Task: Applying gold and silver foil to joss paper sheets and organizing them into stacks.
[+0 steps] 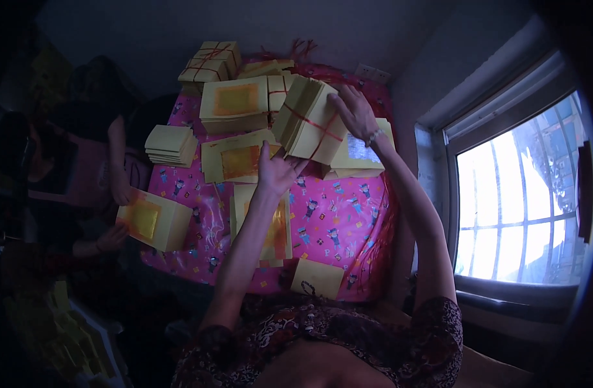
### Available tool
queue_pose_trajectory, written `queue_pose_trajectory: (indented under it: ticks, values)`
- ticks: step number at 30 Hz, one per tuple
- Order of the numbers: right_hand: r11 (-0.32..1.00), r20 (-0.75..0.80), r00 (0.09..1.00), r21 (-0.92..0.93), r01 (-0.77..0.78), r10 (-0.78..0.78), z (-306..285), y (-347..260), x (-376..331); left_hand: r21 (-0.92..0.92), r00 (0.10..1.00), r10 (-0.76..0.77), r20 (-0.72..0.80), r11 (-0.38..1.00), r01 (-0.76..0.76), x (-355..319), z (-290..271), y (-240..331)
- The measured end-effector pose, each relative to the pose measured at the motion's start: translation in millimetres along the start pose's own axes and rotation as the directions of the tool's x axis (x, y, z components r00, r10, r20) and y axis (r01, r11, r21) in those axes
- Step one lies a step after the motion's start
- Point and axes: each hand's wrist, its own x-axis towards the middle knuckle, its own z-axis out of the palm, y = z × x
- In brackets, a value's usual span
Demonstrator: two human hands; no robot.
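Note:
A thick bundle of yellow paper sheets (314, 126), tied crosswise with red string, is tilted between my two hands over the far part of the table. My left hand (277, 171) is at its lower left corner, palm up, thumb raised, with some fingertips hidden beneath the paper. Against the bundle's upper right edge lies my right hand (356, 113), a beaded bracelet on its wrist. Close under the bundle, to the right, is a yellow paper stack with a silver panel (366, 149). Left of it lie stacks with orange-gold panels (239, 163).
The table has a pink patterned cover (209, 220). More string-tied bundles (209, 68) stand at the far left. At left, a co-worker's hands (118, 236) hold a yellow paper stack (155, 220). A beaded loop (307, 286) lies near the front edge. A barred window (516, 200) is at right.

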Motion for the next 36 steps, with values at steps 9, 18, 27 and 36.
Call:
queue_pose_trajectory:
  ticks: [9, 18, 27, 36]
  values:
    - [0.974, 0.283, 0.959, -0.223, 0.04, 0.026, 82, 80, 150, -0.244, 1.0, -0.004, -0.001, 0.97, 0.004, 106, -2, 35]
    - [0.961, 0.342, 0.912, -0.229, -0.152, 0.226, 139, 96, 187, -0.336, 0.993, 0.021, -0.117, 0.94, -0.059, 140, -2, 41]
    - [0.879, 0.07, 0.996, -0.476, -0.021, 0.061, 148, 80, 141, -0.098, 0.961, 0.065, -0.27, 0.991, -0.095, 127, -23, 32]
    - [0.995, 0.012, 0.995, 0.031, 0.099, -0.1, 36, 24, -61, 0.772, 0.852, 0.521, -0.054, 0.563, -0.295, -43, -68, -12]
